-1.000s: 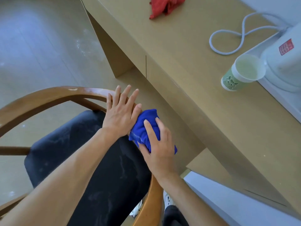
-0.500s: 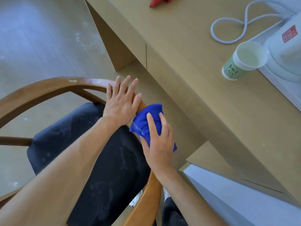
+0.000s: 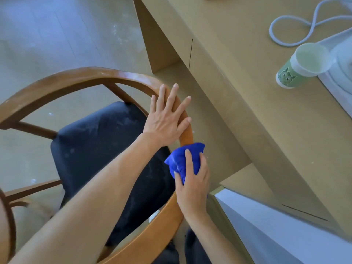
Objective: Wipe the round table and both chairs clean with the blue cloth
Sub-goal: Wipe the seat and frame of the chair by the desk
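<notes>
A wooden chair [image 3: 76, 80] with a curved rail and a dusty black seat [image 3: 106, 149] stands below me. My left hand [image 3: 167, 119] lies flat on the rail's right bend, fingers straight. Just below it, my right hand [image 3: 192, 180] holds the bunched blue cloth [image 3: 182, 159] against the rail, fingers curled over it. The round table is not in view.
A tan desk [image 3: 238, 92] runs along the right, close to the chair rail. On it stand a green paper cup [image 3: 297, 67], a white cable [image 3: 297, 31] and a white appliance [image 3: 342, 73]. A pale panel [image 3: 276, 235] lies at lower right. Light floor [image 3: 57, 35] spreads at upper left.
My right hand has slid the blue cloth down the rail toward me, opening a gap below my left hand. The left hand stays flat on the rail.
</notes>
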